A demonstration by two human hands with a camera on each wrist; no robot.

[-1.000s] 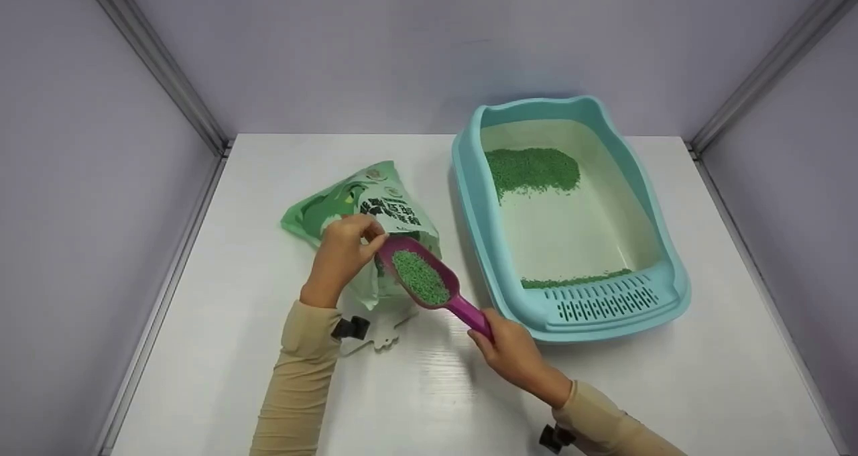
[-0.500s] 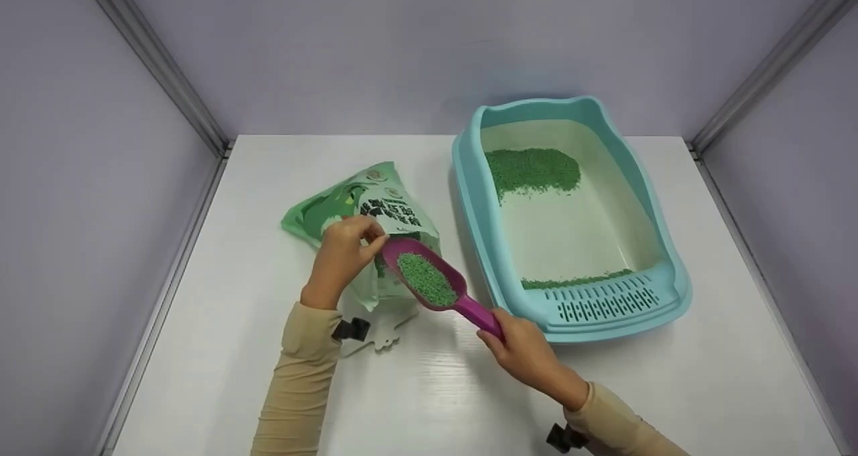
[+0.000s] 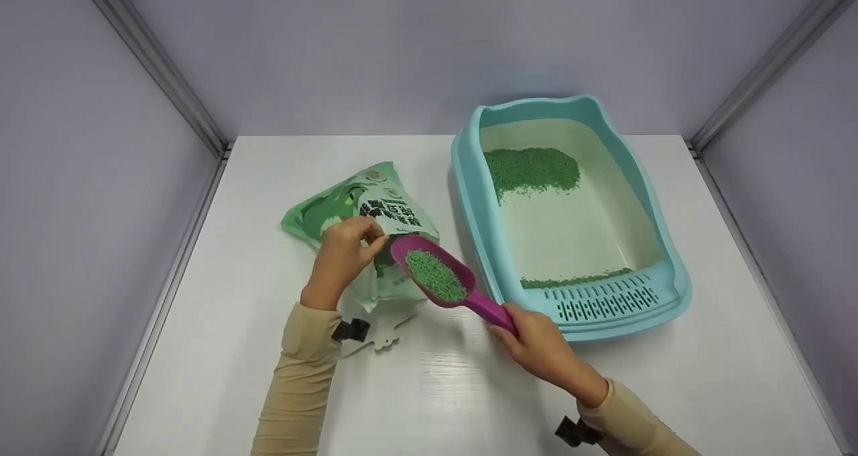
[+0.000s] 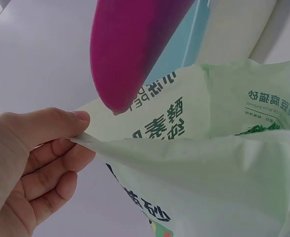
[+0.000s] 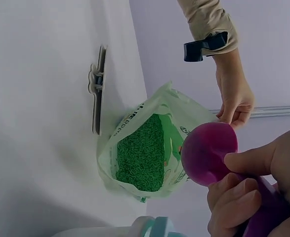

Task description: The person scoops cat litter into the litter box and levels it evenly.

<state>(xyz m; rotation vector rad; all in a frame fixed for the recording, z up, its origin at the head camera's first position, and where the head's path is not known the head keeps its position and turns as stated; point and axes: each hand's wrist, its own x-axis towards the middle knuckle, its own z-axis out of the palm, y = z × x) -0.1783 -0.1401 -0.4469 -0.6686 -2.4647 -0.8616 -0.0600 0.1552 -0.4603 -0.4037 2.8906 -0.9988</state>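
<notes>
My right hand [image 3: 543, 345] grips the handle of a magenta scoop [image 3: 493, 310], its bowl filled with green pellet litter [image 3: 436, 275]. The bowl hangs just off the mouth of a green litter bag [image 3: 395, 194]. At that mouth, my left hand [image 3: 345, 255] pinches the bag's edge between thumb and fingers; the left wrist view shows the held rim [image 4: 93, 141] close up. More green pellets [image 5: 142, 153] fill the bag in the right wrist view. To the right stands a turquoise litter box [image 3: 476, 221] with a pile of pellets [image 3: 533, 169] at its far left.
A slotted ledge [image 3: 606, 302] forms the near end of the litter box, with a thin line of pellets along it. A pale bag clip [image 3: 385, 340] lies on the white table [image 3: 429, 402] below the bag. Grey-violet walls [image 3: 375, 47] surround the table.
My right hand and the loaded scoop have drifted right, so the bowl has come away from the left hand and the bag's mouth. The left hand stays where it was.
</notes>
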